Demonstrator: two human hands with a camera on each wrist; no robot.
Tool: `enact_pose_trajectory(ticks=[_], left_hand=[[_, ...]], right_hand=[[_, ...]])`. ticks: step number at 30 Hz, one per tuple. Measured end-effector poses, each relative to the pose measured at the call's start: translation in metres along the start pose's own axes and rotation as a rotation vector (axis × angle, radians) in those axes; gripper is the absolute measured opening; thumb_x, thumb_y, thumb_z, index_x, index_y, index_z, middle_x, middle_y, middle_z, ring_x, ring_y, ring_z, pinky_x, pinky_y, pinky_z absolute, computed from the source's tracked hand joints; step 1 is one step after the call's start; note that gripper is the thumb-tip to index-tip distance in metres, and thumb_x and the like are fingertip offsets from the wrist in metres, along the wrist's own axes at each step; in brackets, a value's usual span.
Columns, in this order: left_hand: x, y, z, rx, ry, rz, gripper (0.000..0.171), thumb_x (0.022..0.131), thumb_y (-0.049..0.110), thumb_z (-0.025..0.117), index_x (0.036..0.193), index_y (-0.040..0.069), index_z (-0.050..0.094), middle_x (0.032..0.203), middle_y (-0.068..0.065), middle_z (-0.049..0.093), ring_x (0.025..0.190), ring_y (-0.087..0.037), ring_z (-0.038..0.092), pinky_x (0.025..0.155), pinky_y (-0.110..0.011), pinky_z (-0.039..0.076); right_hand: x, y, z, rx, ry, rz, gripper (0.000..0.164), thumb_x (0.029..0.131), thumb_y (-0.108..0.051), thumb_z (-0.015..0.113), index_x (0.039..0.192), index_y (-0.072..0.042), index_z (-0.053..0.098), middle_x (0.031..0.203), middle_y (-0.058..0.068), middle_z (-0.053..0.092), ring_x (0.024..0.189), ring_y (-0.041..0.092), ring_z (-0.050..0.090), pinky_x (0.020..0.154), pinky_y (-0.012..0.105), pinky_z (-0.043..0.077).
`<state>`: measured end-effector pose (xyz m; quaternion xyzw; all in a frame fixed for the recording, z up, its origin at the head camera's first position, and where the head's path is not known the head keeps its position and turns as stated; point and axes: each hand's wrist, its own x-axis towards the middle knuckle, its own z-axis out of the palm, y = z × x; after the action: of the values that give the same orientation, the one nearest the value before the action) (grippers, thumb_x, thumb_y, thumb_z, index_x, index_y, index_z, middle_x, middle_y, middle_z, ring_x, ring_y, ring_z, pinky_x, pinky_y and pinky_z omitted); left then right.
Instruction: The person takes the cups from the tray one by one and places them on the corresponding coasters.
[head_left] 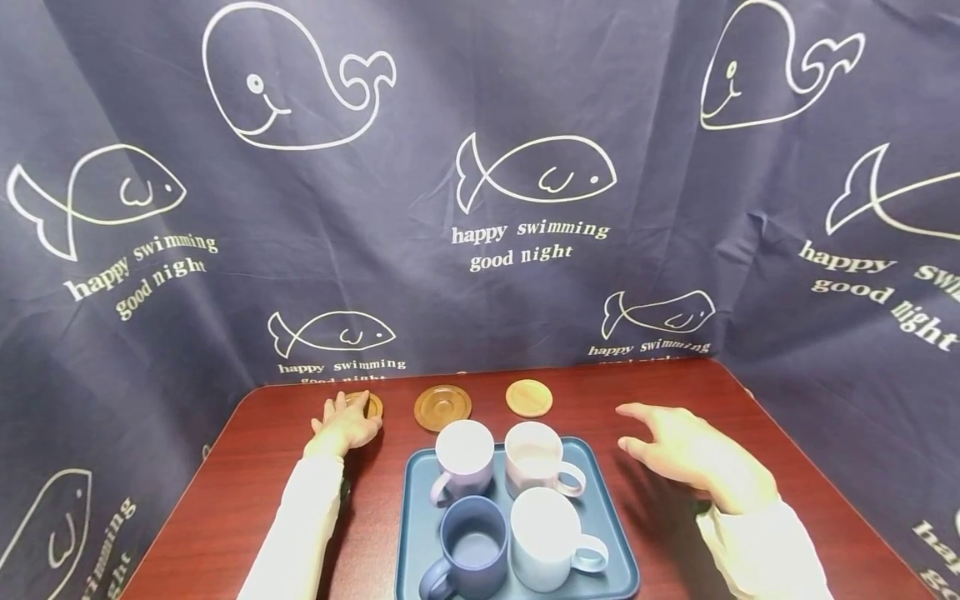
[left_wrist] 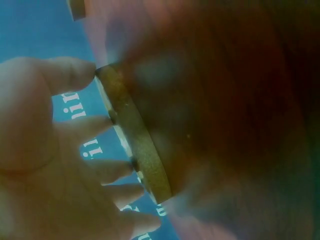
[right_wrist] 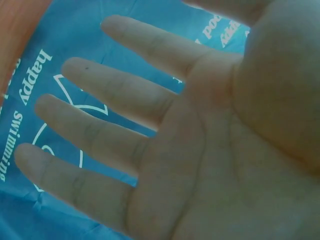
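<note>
My left hand reaches over the leftmost wooden coaster near the table's back edge, covering much of it. In the left wrist view the coaster is seen edge-on, thumb near one end and the spread, fairly straight fingers at its top face. Over the table right of the tray, my right hand holds nothing; its palm and extended fingers fill the right wrist view. A ringed brown coaster and a lighter round coaster lie further right along the back.
A blue tray sits at the front middle. On it stand a lavender mug, a pale pink mug, a dark blue mug and a pale blue mug. Dark patterned cloth hangs behind the red-brown table.
</note>
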<state>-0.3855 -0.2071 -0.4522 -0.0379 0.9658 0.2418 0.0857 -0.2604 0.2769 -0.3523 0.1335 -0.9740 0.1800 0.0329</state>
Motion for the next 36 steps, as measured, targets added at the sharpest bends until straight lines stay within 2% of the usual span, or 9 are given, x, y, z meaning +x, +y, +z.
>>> enact_pose_trajectory(ticks=[3, 6, 8, 11, 18, 25, 30, 32, 36], left_hand=[[-0.003, 0.000, -0.004, 0.011, 0.001, -0.001, 0.077, 0.098, 0.036, 0.056, 0.163, 0.007, 0.027, 0.165, -0.039, 0.003, 0.152, -0.060, -0.001, 0.112, -0.082, -0.002], [-0.007, 0.001, -0.011, 0.040, 0.019, -0.002, 0.076, 0.099, 0.042, 0.054, 0.164, 0.012, 0.028, 0.166, -0.037, 0.003, 0.152, -0.061, -0.003, 0.107, -0.085, -0.009], [-0.012, 0.002, -0.017, 0.060, 0.042, 0.001, 0.075, 0.099, 0.045, 0.053, 0.163, 0.014, 0.030, 0.166, -0.036, 0.005, 0.151, -0.062, -0.003, 0.103, -0.087, -0.013], [-0.020, 0.005, -0.028, 0.065, 0.087, 0.000, 0.075, 0.097, 0.046, 0.054, 0.163, 0.017, 0.032, 0.166, -0.037, 0.008, 0.151, -0.063, -0.003, 0.098, -0.088, -0.017], [-0.044, 0.015, -0.046, 0.030, 0.156, -0.017, 0.071, 0.097, 0.045, 0.052, 0.160, 0.016, 0.037, 0.165, -0.035, 0.017, 0.149, -0.064, 0.004, 0.098, -0.090, -0.014], [-0.074, 0.020, -0.051, -0.005, 0.274, -0.016, 0.065, 0.098, 0.043, 0.051, 0.155, 0.013, 0.045, 0.158, -0.032, 0.036, 0.142, -0.064, 0.024, 0.095, -0.094, 0.007], [-0.097, 0.021, -0.050, 0.008, 0.336, 0.013, 0.060, 0.099, 0.041, 0.052, 0.152, 0.012, 0.050, 0.153, -0.031, 0.042, 0.137, -0.061, 0.032, 0.091, -0.095, 0.013], [-0.106, 0.022, -0.049, 0.013, 0.346, 0.023, 0.058, 0.099, 0.040, 0.054, 0.149, 0.011, 0.052, 0.150, -0.030, 0.045, 0.134, -0.060, 0.035, 0.090, -0.094, 0.016], [-0.123, 0.026, -0.044, 0.038, 0.344, 0.029, 0.056, 0.097, 0.038, 0.057, 0.147, 0.012, 0.055, 0.144, -0.031, 0.050, 0.130, -0.059, 0.040, 0.089, -0.092, 0.022]], right_hand=[[0.001, 0.001, -0.001, -0.005, 0.012, 0.003, 0.048, 0.091, -0.030, 0.074, 0.135, -0.012, 0.067, 0.125, 0.012, 0.071, 0.108, 0.031, 0.068, 0.096, 0.057, 0.051], [0.000, 0.004, -0.003, -0.014, 0.005, 0.011, 0.050, 0.092, -0.031, 0.073, 0.137, -0.011, 0.065, 0.097, 0.004, 0.073, 0.088, 0.020, 0.066, 0.091, 0.053, 0.052], [0.000, 0.006, -0.004, -0.015, -0.008, 0.024, 0.051, 0.093, -0.031, 0.071, 0.139, -0.011, 0.063, 0.076, -0.003, 0.066, 0.078, 0.014, 0.059, 0.088, 0.050, 0.051], [0.000, 0.008, -0.007, -0.015, -0.026, 0.039, 0.052, 0.095, -0.033, 0.070, 0.142, -0.011, 0.060, 0.060, -0.009, 0.052, 0.073, 0.011, 0.054, 0.087, 0.048, 0.050], [-0.002, 0.011, -0.012, 0.006, -0.030, 0.041, 0.054, 0.095, -0.033, 0.070, 0.142, -0.009, 0.059, 0.086, -0.006, 0.073, 0.094, 0.022, 0.067, 0.097, 0.058, 0.049], [-0.004, 0.010, -0.012, 0.015, -0.035, 0.044, 0.053, 0.095, -0.033, 0.070, 0.142, -0.009, 0.059, 0.093, -0.002, 0.075, 0.093, 0.021, 0.069, 0.097, 0.058, 0.049], [-0.004, 0.011, -0.011, 0.014, -0.032, 0.041, 0.054, 0.095, -0.034, 0.070, 0.142, -0.009, 0.060, 0.100, 0.003, 0.076, 0.098, 0.024, 0.070, 0.098, 0.058, 0.049], [-0.003, 0.012, -0.011, 0.006, -0.033, 0.041, 0.054, 0.095, -0.034, 0.071, 0.142, -0.009, 0.060, 0.099, 0.003, 0.076, 0.099, 0.025, 0.069, 0.097, 0.058, 0.049], [-0.001, 0.012, -0.010, -0.014, -0.035, 0.040, 0.054, 0.095, -0.034, 0.070, 0.142, -0.009, 0.059, 0.083, -0.003, 0.073, 0.089, 0.021, 0.065, 0.093, 0.053, 0.050]])
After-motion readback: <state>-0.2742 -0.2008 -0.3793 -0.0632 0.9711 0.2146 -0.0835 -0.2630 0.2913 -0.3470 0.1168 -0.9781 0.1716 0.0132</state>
